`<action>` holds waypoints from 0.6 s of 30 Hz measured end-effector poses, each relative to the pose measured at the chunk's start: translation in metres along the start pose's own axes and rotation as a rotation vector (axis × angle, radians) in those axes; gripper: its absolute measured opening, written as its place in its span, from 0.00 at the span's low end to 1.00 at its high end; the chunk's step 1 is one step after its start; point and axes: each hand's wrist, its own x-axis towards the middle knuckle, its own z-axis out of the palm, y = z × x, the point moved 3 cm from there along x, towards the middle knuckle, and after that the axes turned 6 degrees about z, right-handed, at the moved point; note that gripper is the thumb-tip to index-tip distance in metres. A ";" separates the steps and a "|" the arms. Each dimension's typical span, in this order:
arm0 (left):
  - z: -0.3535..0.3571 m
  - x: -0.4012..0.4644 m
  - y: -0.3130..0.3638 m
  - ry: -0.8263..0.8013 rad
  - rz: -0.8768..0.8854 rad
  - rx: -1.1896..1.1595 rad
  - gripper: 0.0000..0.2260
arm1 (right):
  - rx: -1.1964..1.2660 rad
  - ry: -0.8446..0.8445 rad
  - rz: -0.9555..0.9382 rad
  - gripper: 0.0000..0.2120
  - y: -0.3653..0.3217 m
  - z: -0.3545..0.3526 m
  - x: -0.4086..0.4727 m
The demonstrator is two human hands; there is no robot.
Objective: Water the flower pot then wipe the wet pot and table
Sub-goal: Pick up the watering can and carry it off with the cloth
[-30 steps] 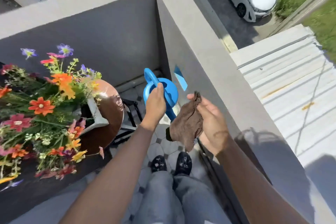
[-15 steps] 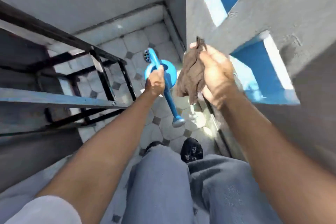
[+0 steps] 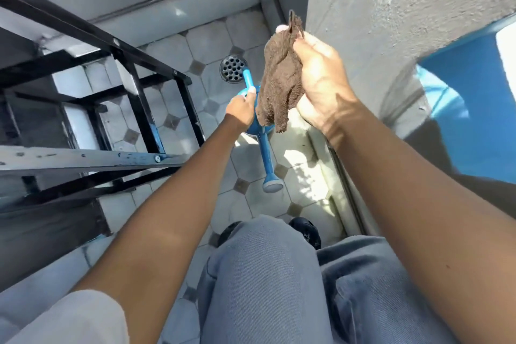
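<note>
At centre frame, we lower the blue plastic watering can, left hand clamped on its handle, gently onto the tiles; right hand pinches the brown cloth.

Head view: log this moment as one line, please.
left hand: grip on blue watering can, low over tiled floor | right hand: holds brown cloth | flower pot: out of view

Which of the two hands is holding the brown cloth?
The right hand, raised beside the grey wall, pinches the brown cloth so it hangs down. The left hand, lower, grips the blue watering can instead.
</note>
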 end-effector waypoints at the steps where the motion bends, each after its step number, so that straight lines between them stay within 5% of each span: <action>1: -0.008 -0.006 0.001 0.038 -0.056 -0.134 0.24 | 0.028 -0.022 0.027 0.12 0.002 0.004 0.002; 4: -0.014 -0.042 0.008 -0.290 -0.149 -1.018 0.40 | 0.093 -0.085 0.103 0.11 0.011 0.009 0.008; 6: -0.022 -0.058 0.008 -0.344 -0.122 -1.311 0.39 | 0.111 -0.082 0.124 0.11 0.019 0.002 0.018; 9: -0.032 -0.057 -0.011 -0.019 -0.067 -1.237 0.22 | -0.041 0.019 0.104 0.11 0.031 -0.021 0.035; 12: -0.043 -0.046 -0.030 0.327 -0.057 -0.898 0.15 | -0.340 0.092 0.056 0.12 0.048 -0.046 0.050; 18: -0.044 -0.023 -0.032 0.314 0.026 -0.539 0.13 | -0.634 0.203 0.008 0.11 0.075 -0.063 0.080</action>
